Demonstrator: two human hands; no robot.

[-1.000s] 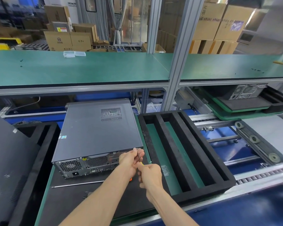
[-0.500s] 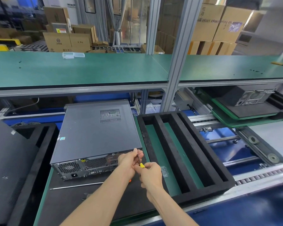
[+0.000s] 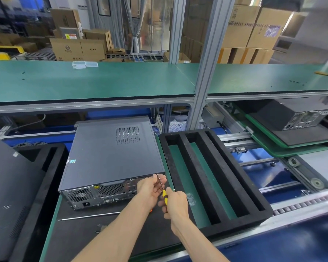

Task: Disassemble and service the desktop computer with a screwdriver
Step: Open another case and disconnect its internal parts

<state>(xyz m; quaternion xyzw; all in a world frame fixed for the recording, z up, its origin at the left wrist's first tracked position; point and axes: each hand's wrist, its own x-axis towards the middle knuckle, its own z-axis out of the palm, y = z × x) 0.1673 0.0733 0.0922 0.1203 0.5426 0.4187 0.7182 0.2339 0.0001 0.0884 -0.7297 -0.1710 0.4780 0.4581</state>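
Note:
A dark grey desktop computer (image 3: 110,156) lies flat on a black mat, its rear panel with fan grilles and ports facing me. My right hand (image 3: 175,205) grips the yellow handle of a screwdriver (image 3: 164,193). The shaft slants up to the top right corner of the rear panel. My left hand (image 3: 151,188) sits against that corner, and its fingers pinch the shaft near the tip.
A black foam tray (image 3: 212,178) with long slots lies right of the computer. A thin metal rod (image 3: 89,216) rests on the mat in front of the case. Another computer (image 3: 295,116) sits on a pallet at right. A dark panel (image 3: 6,186) leans at left.
My right hand has drawn back slightly, so more of the yellow handle shows. Both hands stay at the rear corner of the case.

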